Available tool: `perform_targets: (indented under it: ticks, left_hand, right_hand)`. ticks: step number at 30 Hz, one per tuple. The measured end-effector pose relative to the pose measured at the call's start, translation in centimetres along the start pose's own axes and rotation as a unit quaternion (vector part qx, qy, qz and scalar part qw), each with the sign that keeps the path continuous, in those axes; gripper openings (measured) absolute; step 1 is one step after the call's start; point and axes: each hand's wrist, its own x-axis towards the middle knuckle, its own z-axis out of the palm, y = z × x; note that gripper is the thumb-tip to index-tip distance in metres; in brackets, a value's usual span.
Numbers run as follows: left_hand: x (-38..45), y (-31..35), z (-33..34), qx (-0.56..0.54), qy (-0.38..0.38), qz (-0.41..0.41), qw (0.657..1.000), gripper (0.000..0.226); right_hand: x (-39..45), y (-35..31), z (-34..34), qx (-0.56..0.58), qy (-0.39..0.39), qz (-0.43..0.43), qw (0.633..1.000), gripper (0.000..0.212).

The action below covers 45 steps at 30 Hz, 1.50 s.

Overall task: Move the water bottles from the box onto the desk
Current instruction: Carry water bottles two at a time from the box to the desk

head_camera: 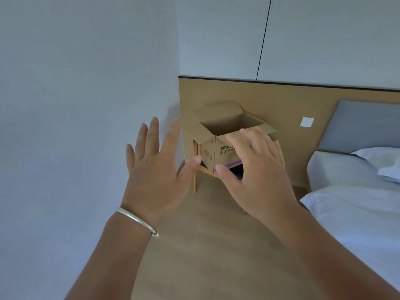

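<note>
A brown cardboard box (208, 148) with its flaps open stands on a small wooden-legged stand (195, 176) against the headboard panel. Only a small red spot (242, 127) shows inside near the box's right rim; no bottle can be made out. My left hand (155, 169) is stretched out in front of me, fingers spread, left of the box and holding nothing. My right hand (257, 169) reaches forward with fingers spread and slightly bent, covering the box's front right side in the view. Neither hand visibly touches the box. No desk is in sight.
A white wall (86, 105) runs along the left. The tan headboard panel (281, 100) with a white switch (307, 122) stands behind the box. A bed with white sheets (357, 213) and a pillow (381, 159) fills the right. Wooden floor (205, 245) lies between.
</note>
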Motion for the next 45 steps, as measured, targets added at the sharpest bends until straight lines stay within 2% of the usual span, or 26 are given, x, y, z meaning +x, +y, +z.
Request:
perform_targets:
  ticks: [4, 11, 22, 29, 33, 45]
  left_hand:
    - [7.7, -1.8, 3.1, -0.015, -0.019, 0.026, 0.999, 0.078]
    - [16.9, -2.4, 9.5, -0.017, -0.051, 0.043, 0.998, 0.079]
    - [30.4, 2.2, 23.9, 0.039, -0.085, 0.008, 0.996, 0.077]
    - [38.1, 6.0, 30.8, 0.047, -0.097, -0.021, 0.994, 0.078]
    - [41.1, 6.9, 34.1, 0.045, -0.109, -0.022, 0.993, 0.079]
    - [54.2, 5.0, 46.2, -0.018, -0.155, -0.026, 0.987, 0.074]
  right_hand:
    - [6.0, 1.4, 3.3, -0.011, 0.022, 0.021, 0.999, 0.059]
    - [13.8, 6.8, 8.2, -0.023, 0.007, 0.052, 0.998, 0.059]
    - [27.1, 23.9, 13.8, -0.026, -0.046, 0.078, 0.996, 0.064]
    - [34.1, 33.6, 14.7, 0.002, -0.038, 0.088, 0.995, 0.064]
    - [36.3, 37.6, 16.1, 0.009, -0.044, 0.103, 0.994, 0.058]
    - [46.7, 46.2, 23.9, -0.038, -0.104, 0.138, 0.984, 0.063]
